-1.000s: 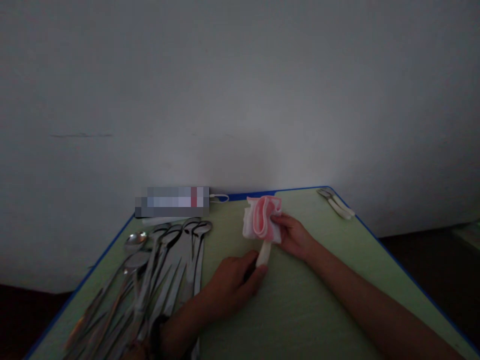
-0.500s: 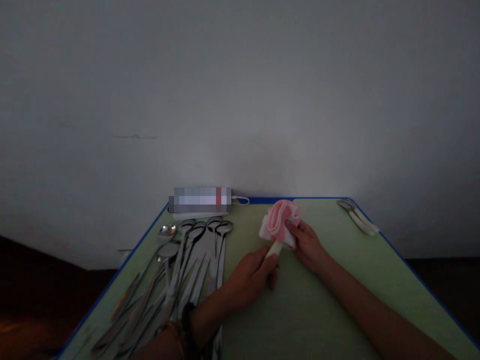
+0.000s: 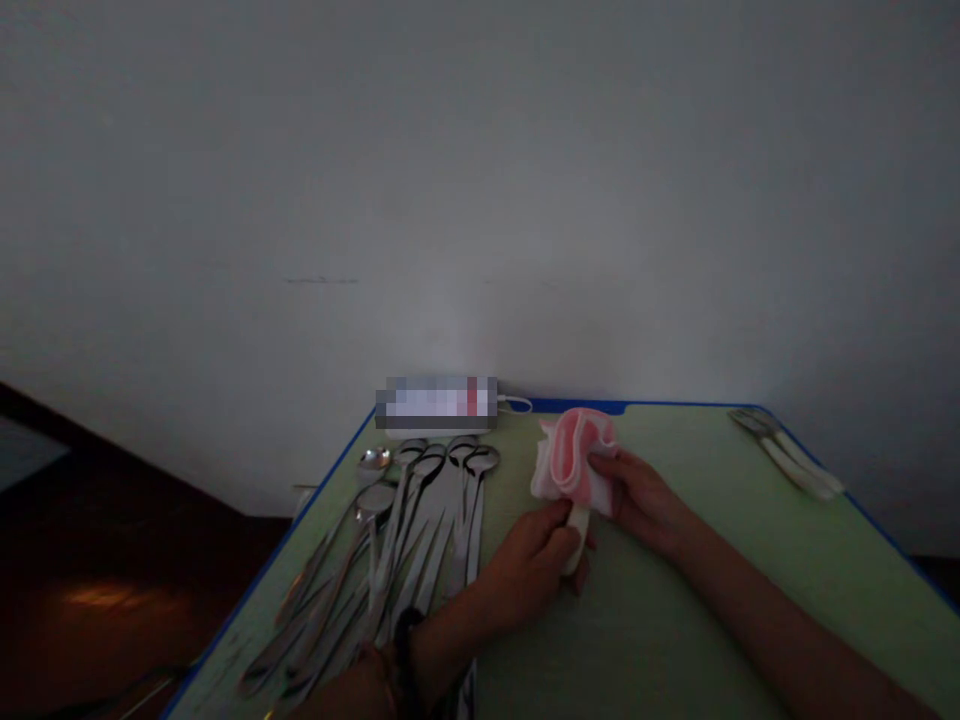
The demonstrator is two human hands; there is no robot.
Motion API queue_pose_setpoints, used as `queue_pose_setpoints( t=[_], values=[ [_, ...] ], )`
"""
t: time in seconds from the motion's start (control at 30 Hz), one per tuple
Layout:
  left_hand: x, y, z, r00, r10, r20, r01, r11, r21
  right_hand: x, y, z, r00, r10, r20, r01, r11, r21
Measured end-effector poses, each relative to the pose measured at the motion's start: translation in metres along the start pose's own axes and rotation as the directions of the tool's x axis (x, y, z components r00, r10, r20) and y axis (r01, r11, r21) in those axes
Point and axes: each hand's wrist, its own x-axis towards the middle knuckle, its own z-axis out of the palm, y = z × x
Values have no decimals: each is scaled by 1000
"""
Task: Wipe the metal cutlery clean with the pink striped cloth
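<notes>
Left hand (image 3: 525, 568) closed around a pale handle (image 3: 578, 522); its long axis runs away from that grip, slightly rightward, into a folded pink-and-white cloth (image 3: 570, 465) hiding the far end; right hand (image 3: 651, 502), nearer the cloth, pinches its right side; 2 white-handled utensils (image 3: 793, 466) well apart, farther right

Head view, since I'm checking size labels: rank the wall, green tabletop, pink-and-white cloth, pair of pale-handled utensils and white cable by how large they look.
1. Wall
2. Green tabletop
3. Unsure: pink-and-white cloth and pale-handled utensils; the pair looks longer but slimmer
4. White cable
</notes>
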Motion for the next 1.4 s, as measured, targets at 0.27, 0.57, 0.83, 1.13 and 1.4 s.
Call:
queue_pose_setpoints(
  t=[0.27, 0.57, 0.83, 1.13, 1.4],
  values=[
    [1, -6, 1, 986, 48, -161, -48, 999, 1, 9, -13, 2, 986, -135, -93, 161, 912, 377],
    [1, 4, 2, 976, 114, -187, -55, 954, 294, 3, -16, 1, 997, -58, -41, 70, 906, 417],
    [0, 8, 4, 988, 78, -132, -14, 905, 425, 7, -12, 0, 997, -66, -28, 71, 910, 408],
    [0, 7, 3, 984, 140, -108, -81, 899, 431, 13, 3, -5, 981, -152, -124, 170, 974, 152],
    [-1, 8, 3, 985, 100, -144, -33, 913, 406, 10, -5, 1, 973, -199, -115, 219, 954, 206]
  ],
)
